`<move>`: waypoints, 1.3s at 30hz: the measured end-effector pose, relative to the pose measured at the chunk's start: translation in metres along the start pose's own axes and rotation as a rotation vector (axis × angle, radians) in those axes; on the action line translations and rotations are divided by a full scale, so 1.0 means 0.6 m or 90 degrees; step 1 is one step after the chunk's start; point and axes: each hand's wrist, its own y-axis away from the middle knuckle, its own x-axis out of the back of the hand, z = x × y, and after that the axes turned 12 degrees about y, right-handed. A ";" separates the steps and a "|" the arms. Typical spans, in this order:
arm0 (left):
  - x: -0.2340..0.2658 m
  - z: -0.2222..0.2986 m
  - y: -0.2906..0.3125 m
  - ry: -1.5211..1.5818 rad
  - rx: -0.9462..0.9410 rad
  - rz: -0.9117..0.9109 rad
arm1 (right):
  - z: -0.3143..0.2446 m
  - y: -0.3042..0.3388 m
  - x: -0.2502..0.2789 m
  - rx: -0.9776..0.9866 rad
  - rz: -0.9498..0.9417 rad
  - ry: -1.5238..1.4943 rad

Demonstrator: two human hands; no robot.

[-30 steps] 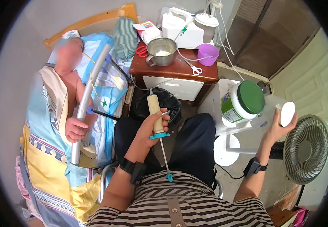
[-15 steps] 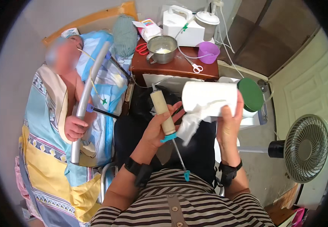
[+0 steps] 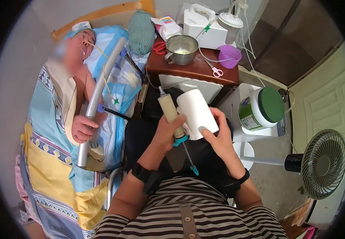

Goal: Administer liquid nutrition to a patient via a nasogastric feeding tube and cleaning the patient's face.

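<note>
My left hand (image 3: pixel 165 133) is wrapped round a large feeding syringe (image 3: pixel 167 106) filled with a cream-coloured fluid. Its nozzle points up and away, and its plunger (image 3: pixel 189 159), tipped in teal, is drawn far out toward my body. A white paper roll (image 3: pixel 196 110) leans close beside the syringe, with my right hand (image 3: pixel 219 135) gripping its right side, thumb at the lower end. The loose end of the paper is bunched between the roll and my left fingers; how they hold it is partly hidden.
A person lies in bed at left, one hand (image 3: pixel 83 128) on the metal rail (image 3: pixel 101 91); a thin yellow tube (image 3: pixel 105 75) hangs near. The brown cabinet (image 3: pixel 156 69) bears a steel cup (image 3: pixel 181 49), scissors and a purple cup (image 3: pixel 230 56). At right are a green-lidded tub (image 3: pixel 256 109) and fan (image 3: pixel 323 163).
The paper roll has moved left and down, tilting against the syringe, and its trailing sheet is gathered by my left hand. The view has shifted slightly, and the tub shows more fully.
</note>
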 end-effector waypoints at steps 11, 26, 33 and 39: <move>0.003 -0.019 0.001 -0.125 -0.084 0.142 | 0.023 0.007 0.011 -0.193 -0.123 -0.371; -0.012 -0.014 0.012 -0.137 0.047 -0.145 | 0.063 -0.029 0.002 -0.170 -0.250 -0.821; -0.012 0.018 0.013 -0.237 0.017 -0.053 | 0.080 -0.036 0.014 -0.212 -0.228 -0.842; -0.012 0.036 0.013 -0.210 -0.033 -0.044 | 0.120 -0.037 0.017 -0.188 -0.245 -0.602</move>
